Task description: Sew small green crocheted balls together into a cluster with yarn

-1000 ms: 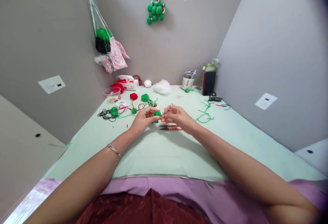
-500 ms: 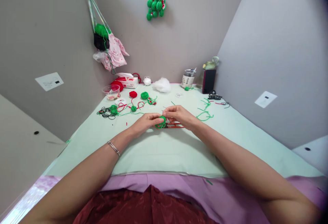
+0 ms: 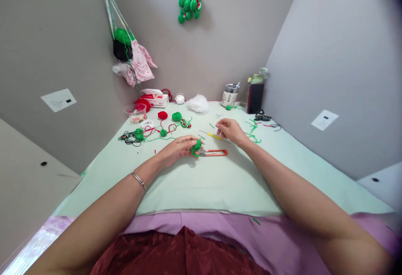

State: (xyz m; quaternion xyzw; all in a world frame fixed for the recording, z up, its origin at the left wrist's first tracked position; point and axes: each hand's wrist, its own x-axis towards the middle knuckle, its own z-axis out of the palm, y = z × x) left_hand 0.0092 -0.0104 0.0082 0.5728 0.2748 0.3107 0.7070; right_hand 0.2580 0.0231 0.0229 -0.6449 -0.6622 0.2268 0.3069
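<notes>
My left hand [image 3: 179, 148] is closed around a small green crocheted piece [image 3: 197, 145], pinching it between thumb and fingers. Just to its right, on the table, lie thread snips [image 3: 216, 153] with an orange handle, their blades partly behind the crocheted piece. My right hand [image 3: 231, 131] is off the crocheted piece, its fingertips drawn together in a pinch; whether something thin is in them I cannot make out. Below those fingertips is a crochet hook [image 3: 214, 136] with a yellow grip, lying on the table. A short green yarn scrap [image 3: 211, 125] lies beyond it.
Further back are a red yarn ball [image 3: 162, 115], a green yarn ball [image 3: 177, 116], white stuffing [image 3: 198, 103] and a tissue box [image 3: 159, 100]. A plastic tub [image 3: 137, 113] stands left. At right are a pen can [image 3: 230, 95], a phone [image 3: 255, 99] and a black claw clip [image 3: 262, 115].
My right hand has moved away from the crocheted piece, right and further back, uncovering the snips and the yellow crochet hook. My left hand still holds the green piece.
</notes>
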